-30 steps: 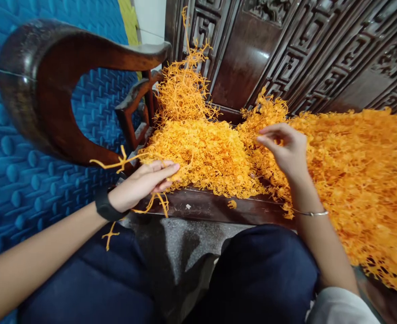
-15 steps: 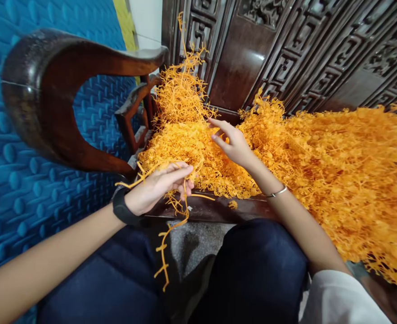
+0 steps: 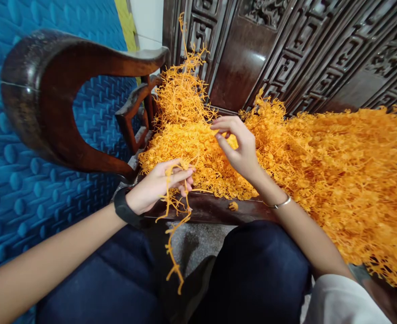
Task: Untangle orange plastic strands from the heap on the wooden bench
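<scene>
A big heap of orange branched plastic strands (image 3: pixel 336 171) covers the seat of a dark carved wooden bench (image 3: pixel 215 209). My left hand (image 3: pixel 158 184), with a black wristband, is closed on a few orange strands (image 3: pixel 173 234) that dangle over the bench's front edge toward my lap. My right hand (image 3: pixel 238 146), with a thin bracelet on the wrist, hovers over the left part of the heap, thumb and fingers pinched together on a small strand.
A curved dark wooden armrest (image 3: pixel 60 85) rises at the left. Behind it lies a blue textured padded wall (image 3: pixel 19 180). The carved backrest (image 3: pixel 302 45) stands behind the heap. My dark trousers (image 3: pixel 252 274) fill the bottom of the view.
My right hand moved from the right part of the heap leftward to its middle and closed into a pinch. My left hand lifted strands that now hang lower over the edge.
</scene>
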Motion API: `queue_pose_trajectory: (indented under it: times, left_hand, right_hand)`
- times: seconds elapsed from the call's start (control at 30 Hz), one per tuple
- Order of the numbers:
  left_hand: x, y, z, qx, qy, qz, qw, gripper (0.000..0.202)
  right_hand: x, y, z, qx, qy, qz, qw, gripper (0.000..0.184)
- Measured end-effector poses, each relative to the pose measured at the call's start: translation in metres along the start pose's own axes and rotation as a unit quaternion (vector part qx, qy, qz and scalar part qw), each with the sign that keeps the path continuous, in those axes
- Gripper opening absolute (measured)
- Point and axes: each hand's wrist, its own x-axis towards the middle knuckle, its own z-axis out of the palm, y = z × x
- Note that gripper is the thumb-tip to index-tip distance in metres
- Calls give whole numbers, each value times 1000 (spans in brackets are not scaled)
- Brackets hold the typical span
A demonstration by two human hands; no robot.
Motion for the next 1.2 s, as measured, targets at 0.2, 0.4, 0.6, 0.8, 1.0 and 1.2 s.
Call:
queue_pose_trajectory:
  times: [0.2, 0.4, 0.6, 0.8, 1.0, 1.2]
  left_hand:
    - [-1, 2, -3, 194, 48, 103, 974, 28]
    - [-2, -1, -5, 288, 82, 181, 937, 22]
    - [-1, -2, -3, 274, 129, 125, 945, 31]
    - [-4, 2, -4, 205, 63, 106, 971, 24]
    - [-5, 1, -7, 287, 82, 132, 945, 18]
    - [-6, -9, -1, 342, 46, 183, 921, 18]
  right_hand:
    - [-7, -54, -6, 94, -213, 71, 970, 27]
    - [-11, -51, 14, 187, -241, 183, 935, 30]
    - [-11, -47, 15, 318, -168, 264, 895, 22]
    - [-10, -53, 16, 391, -174, 268, 863, 22]
    - [-14, -56, 21, 291, -183, 270, 900, 29]
    - [-19, -57, 23, 128, -184, 213, 951, 23]
